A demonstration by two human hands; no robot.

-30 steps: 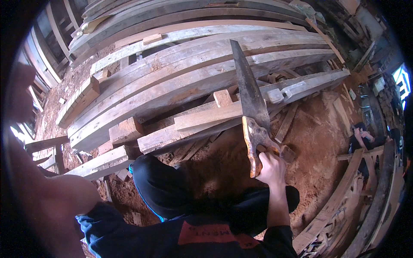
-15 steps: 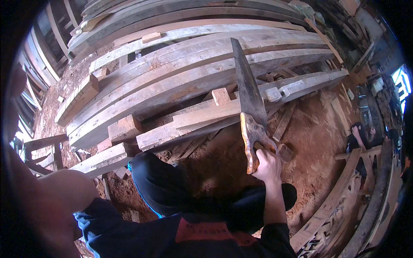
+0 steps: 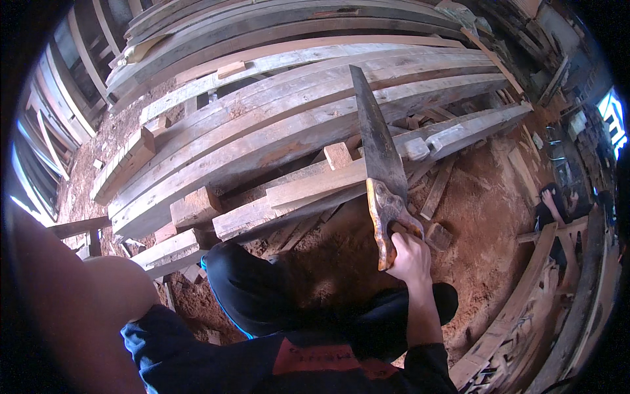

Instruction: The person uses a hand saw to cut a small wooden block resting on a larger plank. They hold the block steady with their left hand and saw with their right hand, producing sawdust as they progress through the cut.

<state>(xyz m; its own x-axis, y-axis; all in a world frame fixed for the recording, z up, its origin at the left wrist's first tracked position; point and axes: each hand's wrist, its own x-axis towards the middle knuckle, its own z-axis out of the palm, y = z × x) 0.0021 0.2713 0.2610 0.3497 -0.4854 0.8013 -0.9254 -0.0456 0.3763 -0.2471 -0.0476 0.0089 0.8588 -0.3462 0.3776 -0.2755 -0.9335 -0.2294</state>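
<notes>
My right hand [image 3: 408,261] is wrapped round the worn brown wooden handle of a handsaw [image 3: 380,141]. The saw's dark, broad blade points away from me and rises over the wood. Behind the handle, the blade crosses the right end of a pale short board [image 3: 315,186]; whether they touch I cannot tell. That board lies on a longer squared timber [image 3: 246,221], with a small wood block [image 3: 338,156] beside it. My left arm [image 3: 75,308] is bent up large and close at the left edge, and its hand is outside the picture.
Long squared beams [image 3: 262,148] lie in rows ahead of me. Cut block ends [image 3: 195,207] rest at their near left side. Sawdust [image 3: 479,197] covers the ground on the right, beside a wooden frame [image 3: 508,308] and scraps. Another person's arm [image 3: 552,205] shows at the far right.
The view has shifted slightly, so the timbers sit a little lower and to the right. My left arm fills more of the left edge. My right hand keeps its grip on the handsaw.
</notes>
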